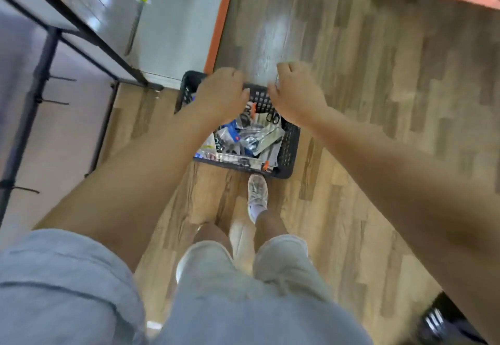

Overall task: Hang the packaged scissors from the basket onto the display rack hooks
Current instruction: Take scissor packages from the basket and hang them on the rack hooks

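Wood floor point(378, 101); rack point(46, 55) left of basket point(290, 144), shoe point(257, 190) near.

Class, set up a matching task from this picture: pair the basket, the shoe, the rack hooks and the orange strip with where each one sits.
Things:
1. basket
2. shoe
3. rack hooks
4. orange strip

Places:
A. at the left edge, on a black frame
B. on the floor, under both hands
C. along the base of the white unit, top centre
D. just nearer than the basket

Pairs: 1-B, 2-D, 3-A, 4-C
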`<state>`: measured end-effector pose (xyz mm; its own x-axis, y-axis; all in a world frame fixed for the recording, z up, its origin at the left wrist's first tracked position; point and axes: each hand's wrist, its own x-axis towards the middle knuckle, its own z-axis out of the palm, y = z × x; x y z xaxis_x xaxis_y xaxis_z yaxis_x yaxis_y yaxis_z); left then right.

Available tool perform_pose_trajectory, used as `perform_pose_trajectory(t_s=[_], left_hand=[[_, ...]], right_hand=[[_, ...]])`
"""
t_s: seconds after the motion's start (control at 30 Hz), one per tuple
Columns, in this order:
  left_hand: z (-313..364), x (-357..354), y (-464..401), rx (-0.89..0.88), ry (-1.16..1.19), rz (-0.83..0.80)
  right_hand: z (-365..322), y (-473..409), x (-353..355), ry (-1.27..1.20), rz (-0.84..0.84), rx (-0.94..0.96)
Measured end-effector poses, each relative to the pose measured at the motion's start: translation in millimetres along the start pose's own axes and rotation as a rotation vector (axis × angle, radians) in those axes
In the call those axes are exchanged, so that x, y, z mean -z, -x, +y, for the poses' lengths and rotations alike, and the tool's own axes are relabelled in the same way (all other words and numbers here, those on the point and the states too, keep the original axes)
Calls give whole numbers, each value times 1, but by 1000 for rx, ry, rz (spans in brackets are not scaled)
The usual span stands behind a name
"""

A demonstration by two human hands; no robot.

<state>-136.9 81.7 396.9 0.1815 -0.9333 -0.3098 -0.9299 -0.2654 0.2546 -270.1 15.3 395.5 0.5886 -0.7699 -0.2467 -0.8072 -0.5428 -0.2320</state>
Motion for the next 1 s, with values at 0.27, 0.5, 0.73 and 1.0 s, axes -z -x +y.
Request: perform_pose_trajectory(t_s=[0.27,0.5,0.73,1.0], left_hand=[[-54,-138,-48,131,32,-271],[-86,-259,-88,89,11,-436],[-121,-356,-123,209,126,-500],[-151,-439,-206,136,66,-424]], right_hand=[[68,-25,-154,-136,-270,-203],[99,-37,-294,-227,-403,-368],[111,-73,-401,-313,-466,-447],[128,-127,-500,-674,-332,-819]])
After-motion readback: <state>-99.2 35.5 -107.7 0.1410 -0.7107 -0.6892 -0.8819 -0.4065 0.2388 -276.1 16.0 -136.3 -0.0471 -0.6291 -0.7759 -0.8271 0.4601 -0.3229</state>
